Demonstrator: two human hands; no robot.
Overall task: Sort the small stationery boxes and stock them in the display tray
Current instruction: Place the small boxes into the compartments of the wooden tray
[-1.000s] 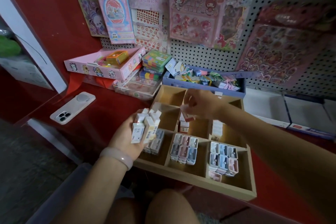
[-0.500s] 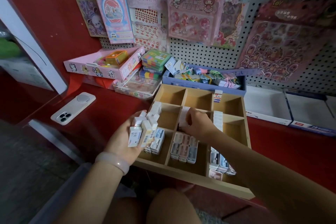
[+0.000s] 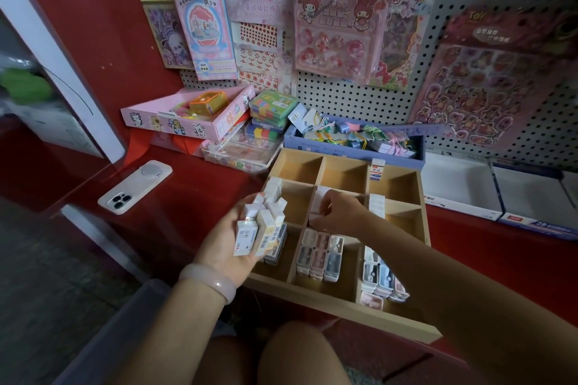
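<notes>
A wooden display tray (image 3: 344, 300) with nine compartments sits on the red counter. My left hand (image 3: 225, 244) holds a bundle of small white stationery boxes (image 3: 262, 222) over the tray's left edge. My right hand (image 3: 337, 212) reaches into the middle compartment, fingers curled on small white boxes (image 3: 322, 197) there. The front row holds grey, pink and blue boxes (image 3: 319, 256). A white stack (image 3: 377, 205) stands in the right middle compartment. One box (image 3: 377, 169) stands on a back divider.
A white phone (image 3: 134, 186) lies on the counter at left. Behind the tray are a pink box (image 3: 175, 125), stacked colourful cases (image 3: 272, 109) and a blue box of trinkets (image 3: 353, 141). White empty cartons (image 3: 463, 187) stand at right. The pegboard carries sticker packs (image 3: 337, 31). My knees are below.
My right hand came down from above the tray's back row into the middle compartment and now rests on the boxes there. My left hand kept its bundle almost still.
</notes>
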